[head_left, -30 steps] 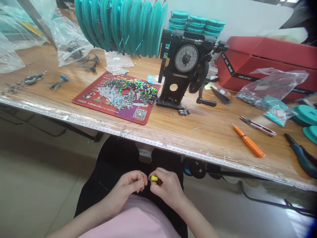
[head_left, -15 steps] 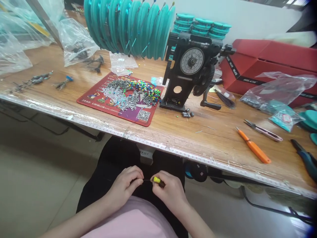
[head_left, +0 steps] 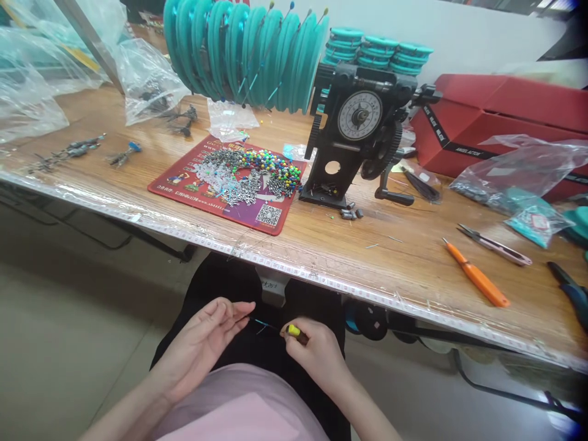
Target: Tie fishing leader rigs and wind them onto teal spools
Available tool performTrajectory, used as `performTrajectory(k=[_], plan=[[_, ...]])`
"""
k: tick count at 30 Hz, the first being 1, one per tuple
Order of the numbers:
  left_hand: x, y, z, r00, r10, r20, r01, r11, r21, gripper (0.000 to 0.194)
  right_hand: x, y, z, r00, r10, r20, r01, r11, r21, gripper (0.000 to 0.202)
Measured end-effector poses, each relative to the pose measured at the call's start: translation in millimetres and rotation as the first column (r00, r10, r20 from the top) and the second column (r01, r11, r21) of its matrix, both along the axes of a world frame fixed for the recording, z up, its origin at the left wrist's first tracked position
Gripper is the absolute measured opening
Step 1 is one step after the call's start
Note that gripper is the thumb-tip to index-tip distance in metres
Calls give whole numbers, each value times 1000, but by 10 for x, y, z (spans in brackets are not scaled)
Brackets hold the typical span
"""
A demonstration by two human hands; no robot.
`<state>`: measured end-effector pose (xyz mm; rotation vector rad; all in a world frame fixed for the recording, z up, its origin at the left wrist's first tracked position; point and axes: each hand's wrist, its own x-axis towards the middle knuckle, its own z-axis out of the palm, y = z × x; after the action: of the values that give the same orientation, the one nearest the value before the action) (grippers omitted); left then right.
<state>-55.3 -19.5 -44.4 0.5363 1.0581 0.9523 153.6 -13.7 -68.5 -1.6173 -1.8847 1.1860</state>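
My right hand (head_left: 316,349) is closed around a small tool with a yellow end and a dark handle (head_left: 294,332); most of it is hidden in the fist. Across from it, over the lap, my left hand (head_left: 214,327) is turned partly palm up. Its fingers are bent together, with one digit stretched out, and its fingertips pinch the end of a thin dark line. Between the two hands runs this fishing line (head_left: 273,329), with a small light-blue piece (head_left: 261,322) on it.
On the table ahead, a red mat (head_left: 215,208) bears heaped beads and metal fittings. Beside it stands a black cranked device (head_left: 342,153) with turquoise spools (head_left: 248,55). An orange tool (head_left: 478,275), tweezers-like snips (head_left: 496,245) and pliers (head_left: 569,294) lie right. A red box (head_left: 487,110) stands behind.
My left hand has moved left and up and rolled its palm upward, widening the gap between the hands. The light-blue piece now shows on the line. My right hand has hardly moved.
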Motion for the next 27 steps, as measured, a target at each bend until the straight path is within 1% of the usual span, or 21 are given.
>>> performTrajectory(k=[1,2,3,6,8,10,13,15,16,17,18,19,20,21,22,23,24,25,26,27], plan=[[18,-1,5,995,48,88,-46,999,-22,21,-6,-1,11,1000,13,-2,-13,1000,4,22],[27,-5,-1,991,59,118,-55,998,-31,21,-5,-2,19,1000,26,3,-26,1000,16,22],[26,-12,-20,994,46,97,-43,999,-29,21,3,-4,22,999,38,13,-38,999,32,22],[-26,-45,-131,997,-39,-59,38,999,-23,25,46,-10,-5,999,35,37,-37,997,68,21],[-67,-61,-212,991,-59,-123,56,998,-32,24,69,-18,-41,999,12,40,-15,998,67,21],[-95,-64,-264,986,-60,-153,54,998,-43,23,73,-23,-67,1000,-5,29,4,999,46,20],[-132,-48,-274,987,-50,-152,39,996,-74,22,57,-12,-53,1000,-5,2,5,1000,-25,19],[-184,-30,-254,988,-58,-140,42,992,-117,20,48,11,8,1000,2,-2,-3,998,-66,18],[-222,-18,-240,985,-81,-153,60,989,-138,20,47,25,53,1000,10,3,-10,997,-71,18],[-266,-6,-225,973,-124,-196,94,984,-152,20,49,41,109,1000,21,11,-21,998,-66,19],[-310,8,-205,942,-180,-282,140,978,-154,20,53,56,171,999,37,23,-35,998,-55,19],[-348,23,-178,880,-231,-414,190,972,-139,19,58,71,239,998,53,37,-51,998,-40,20],[-370,37,-141,775,-255,-578,239,965,-106,17,65,85,307,996,69,53,-67,997,-24,21],[-371,51,-91,634,-234,-737,290,956,-54,19,71,98,374,994,82,68,-81,997,-9,21],[-343,65,-26,493,-172,-853,348,937,13,25,78,110,435,992,93,82,-94,996,5,21],[-286,77,51,387,-98,-917,423,903,82,33,84,121,489,990,102,97,-104,994,19,20],[-201,90,136,327,-31,-944,507,849,148,39,91,131,534,987,111,112,-116,993,34,20],[-94,105,224,321,-10,-947,600,776,195,41,98,139,572,984,121,127,-128,991,49,20],[27,123,307,332,-26,-943,688,691,223,40,107,146,603,982,128,142,-138,988,65,20],[150,144,380,333,-36,-942,752,613,242,37,117,151,628,979,133,155,-147,986,82,20]])
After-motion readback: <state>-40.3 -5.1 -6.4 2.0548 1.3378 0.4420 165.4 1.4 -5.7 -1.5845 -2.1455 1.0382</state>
